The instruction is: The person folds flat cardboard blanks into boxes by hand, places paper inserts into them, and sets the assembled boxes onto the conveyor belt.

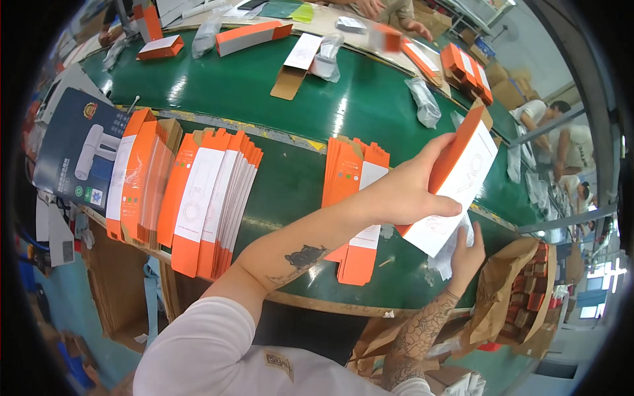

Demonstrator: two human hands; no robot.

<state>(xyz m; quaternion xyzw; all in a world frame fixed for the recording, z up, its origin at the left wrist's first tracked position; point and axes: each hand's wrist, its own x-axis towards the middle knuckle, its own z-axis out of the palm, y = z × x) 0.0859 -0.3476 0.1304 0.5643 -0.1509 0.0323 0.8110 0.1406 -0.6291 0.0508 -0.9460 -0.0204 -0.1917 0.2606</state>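
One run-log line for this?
left hand: holds orange-and-white box | right hand: at plastic bag, grip unclear | green bench: flat carton stacks

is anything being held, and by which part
The left hand holds an orange-and-white carton by its left side, thumb on its white face. Whether the right hand grips the plastic cannot be told.

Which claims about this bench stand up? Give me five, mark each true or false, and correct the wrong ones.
1. The left hand holds an orange-and-white carton. True.
2. The work surface is red. False: it is green.
3. A plastic-wrapped item lies beyond the held carton. True.
4. The dark blue box is at the picture's right. False: it is at the left.
5. The left forearm bears a tattoo. True.
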